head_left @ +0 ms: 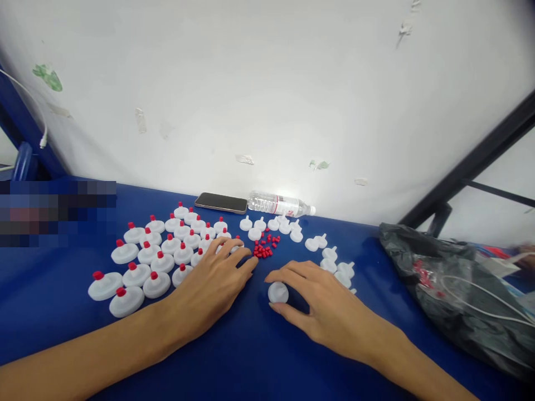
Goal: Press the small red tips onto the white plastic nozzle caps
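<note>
My right hand (324,303) pinches a round white plastic nozzle cap (278,293) between thumb and fingers, just above or on the blue table. My left hand (215,278) lies palm down with its fingers spread, reaching over the right edge of a group of white nozzle caps with red tips (155,284). Its fingertips partly cover several of these caps. Close to its index finger is a small pile of loose red tips (263,249). Bare white nozzle caps (328,264) without red tips lie in a curve beyond and beside my right hand.
A phone (221,203) and a clear water bottle (281,204) lie along the wall at the back of the blue table (246,362). On the right is a black plastic bag (463,312) with a white cable across it. Another person's hand (524,256) shows at the right edge.
</note>
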Available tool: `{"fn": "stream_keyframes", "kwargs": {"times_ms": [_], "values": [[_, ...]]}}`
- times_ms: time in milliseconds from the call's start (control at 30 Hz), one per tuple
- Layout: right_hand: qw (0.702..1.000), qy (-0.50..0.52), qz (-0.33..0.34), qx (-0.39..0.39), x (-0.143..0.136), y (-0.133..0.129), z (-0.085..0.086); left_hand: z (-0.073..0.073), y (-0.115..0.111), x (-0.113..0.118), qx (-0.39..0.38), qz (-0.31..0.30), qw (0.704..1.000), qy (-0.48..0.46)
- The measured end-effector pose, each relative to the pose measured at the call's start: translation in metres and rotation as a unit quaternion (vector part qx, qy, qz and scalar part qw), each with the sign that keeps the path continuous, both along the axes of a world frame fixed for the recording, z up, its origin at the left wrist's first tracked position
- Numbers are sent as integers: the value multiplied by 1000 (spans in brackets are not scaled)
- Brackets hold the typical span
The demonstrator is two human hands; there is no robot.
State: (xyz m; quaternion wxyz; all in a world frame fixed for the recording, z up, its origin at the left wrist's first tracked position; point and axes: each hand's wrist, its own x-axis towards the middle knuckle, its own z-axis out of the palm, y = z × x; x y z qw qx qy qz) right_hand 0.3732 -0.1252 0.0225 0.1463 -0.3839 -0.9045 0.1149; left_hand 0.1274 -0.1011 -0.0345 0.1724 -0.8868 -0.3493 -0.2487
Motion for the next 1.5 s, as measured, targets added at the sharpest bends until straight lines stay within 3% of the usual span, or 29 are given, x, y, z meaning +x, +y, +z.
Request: {"fn": "stream_keyframes", "kwargs": {"times_ms": [400, 633, 767, 1500], "values": [[999, 25, 3, 20, 0, 3, -5, 4, -2, -3, -43, -75, 996, 11], [999, 9, -3, 31, -1, 3, -5, 19, -13, 2, -50, -134, 984, -107], [999, 17, 7, 27, -2, 1, -4, 22, -19, 3, -64, -160, 979, -113], [999, 14, 21, 47, -4, -2, -8, 23, -21, 3, -12, -131, 989, -60]]}}
